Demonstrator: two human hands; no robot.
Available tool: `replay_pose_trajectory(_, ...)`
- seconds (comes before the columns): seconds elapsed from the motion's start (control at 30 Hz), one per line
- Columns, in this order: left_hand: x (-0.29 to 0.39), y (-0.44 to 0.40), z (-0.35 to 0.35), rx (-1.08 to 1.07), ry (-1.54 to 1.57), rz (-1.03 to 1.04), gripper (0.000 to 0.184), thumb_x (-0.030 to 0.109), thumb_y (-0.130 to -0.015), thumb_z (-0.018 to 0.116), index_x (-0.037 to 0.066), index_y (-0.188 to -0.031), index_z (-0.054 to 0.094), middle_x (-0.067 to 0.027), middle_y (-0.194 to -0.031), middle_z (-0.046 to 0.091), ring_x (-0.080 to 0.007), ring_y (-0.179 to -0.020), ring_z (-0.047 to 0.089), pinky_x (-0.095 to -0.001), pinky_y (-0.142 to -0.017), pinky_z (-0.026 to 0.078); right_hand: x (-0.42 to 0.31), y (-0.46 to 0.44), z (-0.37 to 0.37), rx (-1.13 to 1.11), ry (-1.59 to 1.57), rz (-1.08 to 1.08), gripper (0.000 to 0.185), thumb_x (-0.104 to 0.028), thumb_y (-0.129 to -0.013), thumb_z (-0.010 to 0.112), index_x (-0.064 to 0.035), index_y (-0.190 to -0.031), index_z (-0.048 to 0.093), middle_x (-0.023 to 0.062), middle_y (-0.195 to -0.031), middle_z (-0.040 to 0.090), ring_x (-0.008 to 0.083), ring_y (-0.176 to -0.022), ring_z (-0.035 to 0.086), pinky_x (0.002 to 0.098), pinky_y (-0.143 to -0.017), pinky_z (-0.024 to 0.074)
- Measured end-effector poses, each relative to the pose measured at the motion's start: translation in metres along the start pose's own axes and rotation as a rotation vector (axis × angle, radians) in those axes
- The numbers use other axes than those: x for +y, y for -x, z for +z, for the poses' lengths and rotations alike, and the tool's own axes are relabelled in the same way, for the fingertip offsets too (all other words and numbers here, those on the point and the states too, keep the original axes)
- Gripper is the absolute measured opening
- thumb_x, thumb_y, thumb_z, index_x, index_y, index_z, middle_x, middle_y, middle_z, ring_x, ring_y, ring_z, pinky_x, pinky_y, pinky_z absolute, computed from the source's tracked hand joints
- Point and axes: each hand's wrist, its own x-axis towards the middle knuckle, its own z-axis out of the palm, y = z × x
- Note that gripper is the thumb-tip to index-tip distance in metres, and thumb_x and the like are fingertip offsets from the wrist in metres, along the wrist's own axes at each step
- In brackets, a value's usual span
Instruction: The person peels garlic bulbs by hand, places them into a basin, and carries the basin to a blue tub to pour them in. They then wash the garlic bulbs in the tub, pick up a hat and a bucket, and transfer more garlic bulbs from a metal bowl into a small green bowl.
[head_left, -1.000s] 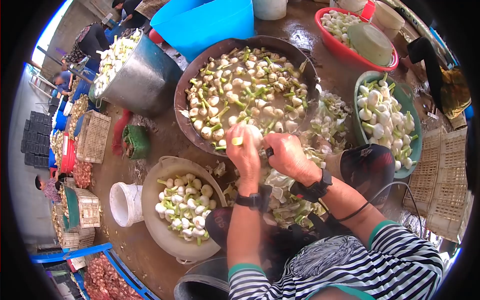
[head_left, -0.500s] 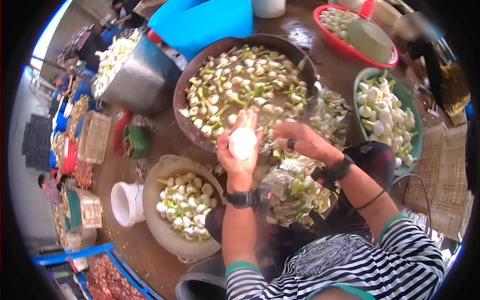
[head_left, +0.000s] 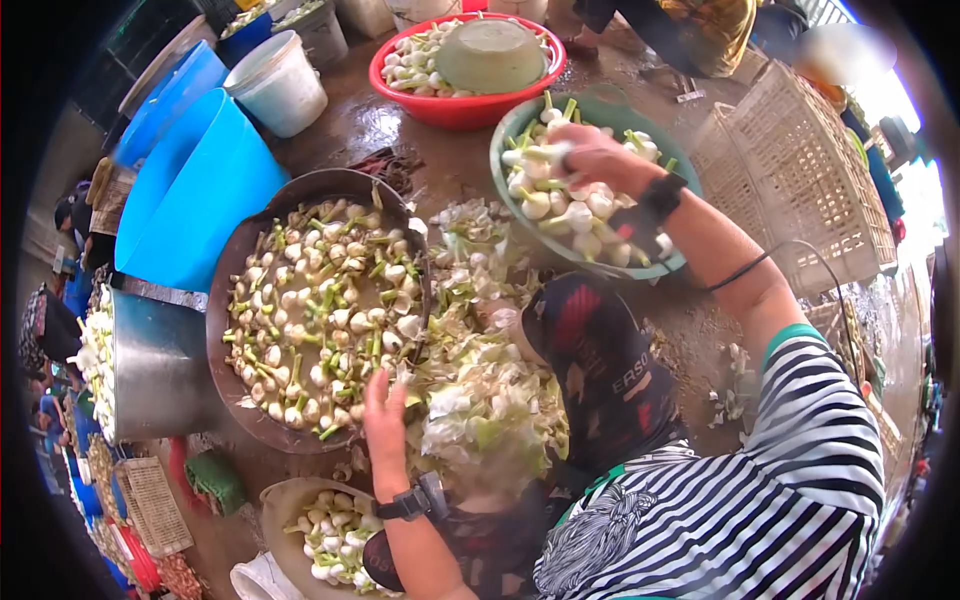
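My left hand (head_left: 388,415) is raised beside the right rim of a wide dark basin (head_left: 222,330), its fingers stretched and nothing seen in them. Garlic bulbs (head_left: 340,290) with green stem stubs float in murky water there. My right hand (head_left: 605,160) reaches over a green tub (head_left: 500,190) of cleaner white bulbs (head_left: 577,218). A blurred white bulb (head_left: 545,158) lies at its fingertips; whether the hand grips it cannot be made out. Between the basin and my leg is a heap of peeled skins (head_left: 490,410).
A pale bowl of bulbs (head_left: 275,520) stands low, left of my knee. Behind are a red basin (head_left: 435,112) with an upturned bowl (head_left: 495,58), a blue tub (head_left: 190,200) and a white bucket (head_left: 280,90). Crates (head_left: 790,180) stand right, near another person's leg (head_left: 635,35).
The view has swung right. The white bulb has left my left palm, which is empty. My right hand has moved from beside the left one to the green tub.
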Motion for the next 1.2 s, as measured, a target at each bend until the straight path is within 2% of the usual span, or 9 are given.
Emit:
replay_pose_trajectory(0.13,-0.126,0.006,0.053,-0.386,-0.917,-0.067,0.088,0.052,-0.07,0.063,0.007,-0.136,0.026,-0.0224,-0.141,0.019,-0.0347,-0.131,0.019,-0.0401,-0.103,0.024,0.148,-0.007,-0.065,0.279,-0.29,0.202,0.031,-0.01,-0.077,0.052,-0.0088,-0.108,0.05,0.0078,-0.099,0.051,0.0193,-0.104,0.046,0.0441,-0.085,0.0403)
replay_pose_trajectory(0.2,-0.12,0.025,0.083,-0.455,-0.972,-0.281,0.105,0.061,-0.064,0.063,0.022,-0.141,0.002,-0.017,-0.145,-0.008,-0.0447,-0.131,-0.006,-0.0715,-0.091,0.014,0.194,-0.005,-0.073,0.164,-0.24,0.373,0.039,-0.01,-0.079,0.049,-0.0089,-0.117,0.048,0.0064,-0.1,0.051,0.0175,-0.105,0.046,0.0416,-0.084,0.0399)
replay_pose_trajectory(0.37,-0.173,0.006,0.116,-0.447,-1.097,-0.397,0.104,0.063,-0.065,0.058,0.024,-0.141,0.0,-0.0093,-0.146,-0.015,-0.0421,-0.131,-0.014,-0.072,-0.091,0.012,0.246,0.015,-0.044,0.134,-0.239,0.466,0.035,-0.011,-0.079,0.052,-0.0098,-0.113,0.053,0.0038,-0.113,0.05,0.0214,-0.109,0.044,0.0483,-0.085,0.0406)
replay_pose_trajectory(0.47,-0.188,0.001,0.114,-0.443,-1.019,-0.407,0.105,0.063,-0.063,0.059,0.024,-0.141,0.0,-0.009,-0.146,-0.015,-0.0409,-0.13,-0.016,-0.073,-0.09,0.011,0.25,0.036,-0.028,0.169,0.028,0.438,0.029,-0.009,-0.075,0.053,-0.0058,-0.104,0.058,0.0071,-0.09,0.057,0.0171,-0.079,0.055,0.0337,-0.062,0.0474)
replay_pose_trajectory(0.63,-0.129,-0.029,0.073,-0.71,-0.764,-0.392,0.108,0.064,-0.059,0.064,0.013,-0.14,0.015,-0.0205,-0.144,-0.011,-0.0428,-0.131,0.006,-0.0427,-0.107,0.016,0.243,0.087,-0.014,-0.153,0.385,0.285,0.015,-0.014,-0.074,0.058,-0.0032,-0.085,0.06,0.0048,-0.067,0.054,0.0136,-0.051,0.045,0.0285,-0.046,0.0392)
replay_pose_trajectory(0.73,-0.074,-0.048,0.05,-0.587,-0.952,-0.246,0.066,0.058,-0.068,0.06,-0.001,-0.099,0.062,-0.0187,-0.102,0.061,-0.0313,-0.094,0.059,-0.0369,-0.085,0.045,0.238,0.129,-0.008,-0.172,0.474,0.176,0.016,-0.018,-0.073,0.061,-0.003,-0.079,0.058,0.0054,-0.063,0.051,0.0147,-0.052,0.045,0.0312,-0.047,0.0391)
replay_pose_trajectory(0.93,-0.018,-0.051,0.017,-0.11,-0.9,0.257,0.03,0.024,-0.074,0.046,-0.001,-0.072,0.062,-0.0253,-0.079,0.06,-0.0394,-0.08,0.059,-0.0433,-0.072,0.047,0.233,0.162,-0.023,-0.39,0.597,-0.067,0.013,-0.014,-0.07,0.057,-0.0018,-0.075,0.058,0.0065,-0.065,0.055,0.0163,-0.054,0.049,0.0311,-0.048,0.0413)
replay_pose_trajectory(1.07,-0.047,-0.048,0.038,-0.291,-0.926,0.213,0.047,0.04,-0.079,0.052,0.002,-0.107,0.054,-0.0251,-0.095,0.059,-0.0395,-0.091,0.057,-0.0407,-0.081,0.045,0.12,0.101,-0.008,-0.369,0.288,-0.012,0.023,0.0,-0.066,0.042,-0.0013,-0.076,0.063,0.0031,-0.063,0.057,0.0137,-0.052,0.053,0.0276,-0.046,0.0454)
replay_pose_trajectory(1.2,-0.104,-0.025,0.084,-0.594,-1.032,-0.298,0.095,0.065,-0.07,0.054,0.017,-0.14,0.013,-0.0132,-0.146,0.006,-0.0369,-0.133,0.007,-0.0654,-0.098,0.011,0.033,0.012,0.042,-0.552,0.525,-0.117,0.042,0.0,-0.067,0.04,-0.004,-0.104,0.06,0.0048,-0.092,0.06,0.0158,-0.077,0.058,0.0283,-0.059,0.0519)
